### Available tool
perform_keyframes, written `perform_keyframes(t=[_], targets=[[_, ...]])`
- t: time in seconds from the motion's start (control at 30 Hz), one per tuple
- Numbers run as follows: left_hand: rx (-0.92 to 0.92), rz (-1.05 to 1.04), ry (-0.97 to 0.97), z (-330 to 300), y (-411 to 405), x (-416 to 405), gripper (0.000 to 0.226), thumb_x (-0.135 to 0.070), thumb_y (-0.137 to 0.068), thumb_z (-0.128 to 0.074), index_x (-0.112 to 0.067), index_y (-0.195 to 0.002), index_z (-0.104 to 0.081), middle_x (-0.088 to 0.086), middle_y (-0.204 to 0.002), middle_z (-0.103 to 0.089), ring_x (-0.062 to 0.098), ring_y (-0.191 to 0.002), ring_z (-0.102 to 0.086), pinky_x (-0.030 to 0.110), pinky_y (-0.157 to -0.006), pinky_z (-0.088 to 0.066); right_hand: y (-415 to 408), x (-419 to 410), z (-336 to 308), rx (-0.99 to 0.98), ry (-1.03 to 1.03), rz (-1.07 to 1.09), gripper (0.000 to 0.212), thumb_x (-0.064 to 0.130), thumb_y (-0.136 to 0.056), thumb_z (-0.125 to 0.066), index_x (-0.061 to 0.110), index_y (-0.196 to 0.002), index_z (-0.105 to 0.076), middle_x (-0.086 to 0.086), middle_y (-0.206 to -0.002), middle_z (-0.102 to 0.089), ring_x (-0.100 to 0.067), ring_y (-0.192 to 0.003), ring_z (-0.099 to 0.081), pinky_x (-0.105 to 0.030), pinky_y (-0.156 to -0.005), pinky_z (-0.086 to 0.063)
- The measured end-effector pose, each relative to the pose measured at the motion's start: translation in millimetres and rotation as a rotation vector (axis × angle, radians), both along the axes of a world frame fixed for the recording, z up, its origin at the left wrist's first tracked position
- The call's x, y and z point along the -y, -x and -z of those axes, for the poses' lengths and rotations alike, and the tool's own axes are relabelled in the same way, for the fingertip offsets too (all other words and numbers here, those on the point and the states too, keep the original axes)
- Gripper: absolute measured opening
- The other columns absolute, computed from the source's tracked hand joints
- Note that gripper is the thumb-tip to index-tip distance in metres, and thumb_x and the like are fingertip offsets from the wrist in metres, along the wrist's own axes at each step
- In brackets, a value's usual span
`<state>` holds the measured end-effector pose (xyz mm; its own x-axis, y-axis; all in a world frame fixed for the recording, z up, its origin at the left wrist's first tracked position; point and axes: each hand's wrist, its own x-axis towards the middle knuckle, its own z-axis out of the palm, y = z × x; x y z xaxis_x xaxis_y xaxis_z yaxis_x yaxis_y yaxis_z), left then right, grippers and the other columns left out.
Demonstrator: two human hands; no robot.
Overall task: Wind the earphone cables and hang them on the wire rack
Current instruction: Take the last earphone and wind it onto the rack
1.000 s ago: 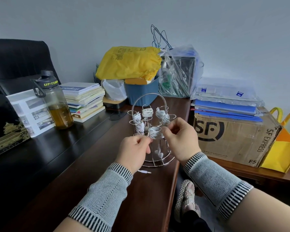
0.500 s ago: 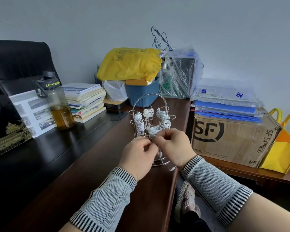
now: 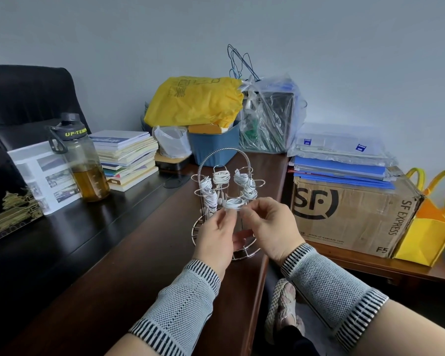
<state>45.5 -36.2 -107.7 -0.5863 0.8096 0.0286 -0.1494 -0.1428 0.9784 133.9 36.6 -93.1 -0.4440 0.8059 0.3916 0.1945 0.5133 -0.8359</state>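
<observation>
At the table's right edge, rack: the wire rack stands upright on the brown table, arched handle on top, several wound white coils on its arms.
Earphone bundle: a wound earphone cable sits between both hands, just in front of the rack's near arms.
Left hand: the left hand pinches the bundle's left end with its fingertips.
Right hand: the right hand pinches the right end, fingers curled.

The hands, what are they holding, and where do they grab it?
Both hands pinch one wound white earphone bundle in front of the wire rack: left hand at its left end, right hand at its right end.
</observation>
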Motion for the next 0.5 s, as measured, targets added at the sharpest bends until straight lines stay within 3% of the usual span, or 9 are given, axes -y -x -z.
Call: perform_keyframes(t=[0.2, 0.33, 0.4, 0.5], targets=[[0.148, -0.041, -0.103, 2, 0, -5, 0.013, -0.018, -0.097, -0.057, -0.012, -0.098, -0.069, 0.000, -0.088, -0.077, 0.017, -0.085, -0.073, 0.026, -0.071, -0.057, -13, -7, -1, 0.039, 0.034, 0.022, 0.019, 0.023, -0.088, -0.066, 0.023, -0.068, -0.064, 0.004, -0.063, -0.067, -0.010, -0.060, -0.061, -0.031, -0.065, -0.054], [0.130, -0.070, -0.096, 4, 2, -7, 0.006, -0.017, -0.093, -0.062, -0.016, -0.095, -0.068, -0.010, -0.079, -0.075, 0.010, -0.083, -0.073, 0.020, -0.073, -0.056, -34, -21, -14, 0.165, 0.016, 0.066, 0.017, 0.023, -0.088, -0.067, 0.018, -0.072, -0.065, 0.011, -0.048, -0.055, 0.002, -0.039, -0.046, -0.011, -0.045, -0.038], [0.122, -0.076, -0.095, 5, 3, -8, 0.004, -0.016, -0.092, -0.064, -0.017, -0.094, -0.069, -0.009, -0.079, -0.075, 0.009, -0.081, -0.073, 0.019, -0.073, -0.057, -45, -29, -24, 0.209, 0.024, 0.088, 0.018, 0.023, -0.087, -0.068, 0.014, -0.072, -0.067, 0.012, -0.041, -0.051, 0.001, -0.036, -0.043, -0.015, -0.044, -0.036], [0.092, -0.067, -0.093, 7, 4, -9, 0.004, -0.016, -0.090, -0.067, -0.018, -0.090, -0.070, -0.006, -0.084, -0.075, 0.010, -0.083, -0.073, 0.021, -0.074, -0.057, -50, -32, -32, 0.265, -0.008, 0.102, 0.019, 0.024, -0.084, -0.070, 0.011, -0.071, -0.069, -0.005, -0.058, -0.065, -0.009, -0.051, -0.052, -0.033, -0.057, -0.049]])
